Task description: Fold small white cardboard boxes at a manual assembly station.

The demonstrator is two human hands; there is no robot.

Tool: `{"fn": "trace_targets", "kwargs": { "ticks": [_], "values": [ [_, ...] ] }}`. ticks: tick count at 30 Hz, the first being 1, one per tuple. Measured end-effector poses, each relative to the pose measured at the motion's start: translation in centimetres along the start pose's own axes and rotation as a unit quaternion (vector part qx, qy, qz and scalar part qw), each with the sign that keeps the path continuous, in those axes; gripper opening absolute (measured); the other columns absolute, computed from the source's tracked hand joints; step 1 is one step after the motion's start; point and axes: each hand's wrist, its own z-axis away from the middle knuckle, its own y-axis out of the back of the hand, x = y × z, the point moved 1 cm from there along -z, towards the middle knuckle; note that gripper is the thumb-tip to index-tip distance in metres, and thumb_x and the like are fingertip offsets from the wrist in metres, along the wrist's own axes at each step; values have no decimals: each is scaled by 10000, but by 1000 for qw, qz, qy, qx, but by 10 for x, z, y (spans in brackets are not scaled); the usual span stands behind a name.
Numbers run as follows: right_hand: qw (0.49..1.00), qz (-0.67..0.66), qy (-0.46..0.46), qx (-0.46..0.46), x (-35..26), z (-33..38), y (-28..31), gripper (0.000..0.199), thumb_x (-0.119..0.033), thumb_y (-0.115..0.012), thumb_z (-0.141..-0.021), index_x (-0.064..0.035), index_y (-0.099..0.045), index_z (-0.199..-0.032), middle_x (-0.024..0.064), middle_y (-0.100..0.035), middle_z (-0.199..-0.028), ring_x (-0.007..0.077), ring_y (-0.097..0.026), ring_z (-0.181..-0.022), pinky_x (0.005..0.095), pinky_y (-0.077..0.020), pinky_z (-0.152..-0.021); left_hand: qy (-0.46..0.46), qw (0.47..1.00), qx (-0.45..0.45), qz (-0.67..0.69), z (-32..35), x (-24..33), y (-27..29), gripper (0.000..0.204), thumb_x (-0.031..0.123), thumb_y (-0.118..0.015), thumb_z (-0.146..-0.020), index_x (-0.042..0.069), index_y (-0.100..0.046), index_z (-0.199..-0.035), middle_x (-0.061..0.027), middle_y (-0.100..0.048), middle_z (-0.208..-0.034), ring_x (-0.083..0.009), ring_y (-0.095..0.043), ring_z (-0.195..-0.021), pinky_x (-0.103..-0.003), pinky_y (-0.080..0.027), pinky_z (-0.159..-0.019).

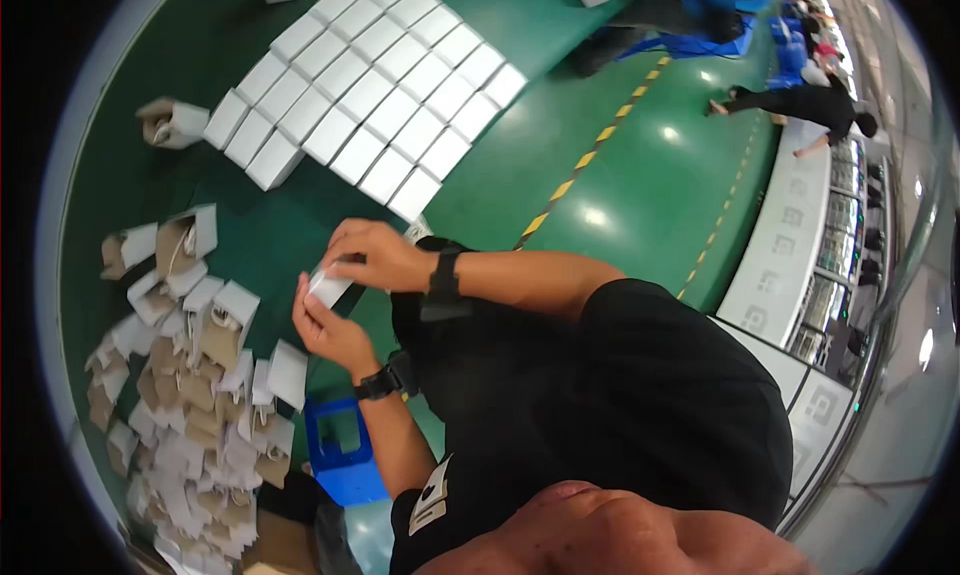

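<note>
Between my hands, in front of my chest and over the dark green table, is a small white carton (328,289). My left hand (335,335) supports it from the near side, its fingers curled against the carton. From the far side my right hand (375,253) grips its upper end, thumb and fingers bent onto it. The fingers cover much of the carton, so I cannot tell whether its flap is closed. Closed white boxes (375,80) stand beyond my hands in a tight block of rows. To the left lies a heap of open white cartons (200,375) with brown inner parts and white cables.
A single open carton (172,123) sits left of the block. Below the table edge stands a blue plastic stool (345,465). One person in blue (725,0) is at the top, another in black (800,105) farther right. Yellow-black tape (590,160) marks the green floor.
</note>
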Motion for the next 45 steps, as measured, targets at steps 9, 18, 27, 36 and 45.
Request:
{"fn": "trace_targets", "kwargs": {
  "ticks": [9,18,27,36,45],
  "values": [
    [982,156,108,-12,-2,-7,9,140,-38,-767,-877,-56,-779,-1015,111,-693,-1018,247,-679,-943,343,-553,-815,-8,999,11,47,-1,15,-9,194,107,-581,-1054,-24,-685,-1153,-184,-719,-1247,-281,-674,-1203,-377,-518,-1033],
    [999,41,-26,24,-1,-6,2,126,-30,-791,-867,-36,-765,-990,90,-696,-1038,214,-672,-922,300,-532,-848,-9,999,-1,42,-1,16,-1,188,88,-607,-1036,-12,-692,-1170,-177,-725,-1245,-272,-686,-1205,-355,-568,-960],
    [985,150,85,30,-5,-7,5,132,-15,-809,-840,-33,-750,-957,109,-713,-1083,231,-690,-969,314,-543,-842,-12,1000,-13,22,-4,16,0,167,89,-612,-1032,-6,-690,-1145,-177,-729,-1231,-288,-690,-1203,-352,-578,-941],
    [992,123,30,19,-3,-10,9,127,-21,-791,-859,-32,-771,-984,111,-719,-1097,219,-692,-983,312,-543,-852,-13,1000,-26,13,-4,23,-4,164,78,-620,-1023,-16,-672,-1147,-181,-730,-1224,-295,-693,-1199,-357,-585,-922],
    [992,121,39,12,-1,-1,9,114,-9,-780,-876,-22,-762,-988,113,-714,-1122,220,-694,-1009,303,-546,-854,-88,992,-65,-56,-10,30,-2,130,46,-660,-977,26,-722,-1090,-193,-719,-1202,-358,-698,-1163,-387,-584,-895]
  ]
}}
